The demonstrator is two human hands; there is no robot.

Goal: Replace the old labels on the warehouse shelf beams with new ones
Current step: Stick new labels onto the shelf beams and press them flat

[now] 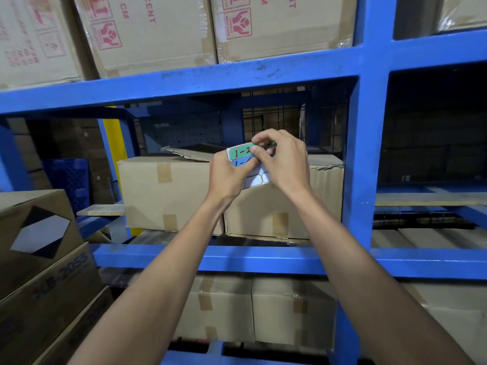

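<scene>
Hands peeling labels at blue steel warehouse racking (pixel 237 83).
Left hand (pixel 228 173) grips a white sticker sheet (pixel 257 179); right hand (pixel 283 159) pinches its green label (pixel 241 152); brown taped cartons (pixel 163 191) sit behind.

white label sheet (pixel 253 177) with green (pixel 242 152) and blue labels (pixel 241 162), held tilted before blue shelf beams (pixel 184 85).

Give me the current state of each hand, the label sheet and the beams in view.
Left hand: grips the label sheet from below.
Right hand: pinches the green label's right end.
Label sheet: held up, lower slots bare.
Green label: on the sheet.
Upper beam: bare, scuffed.
Lower beam: bare.
</scene>
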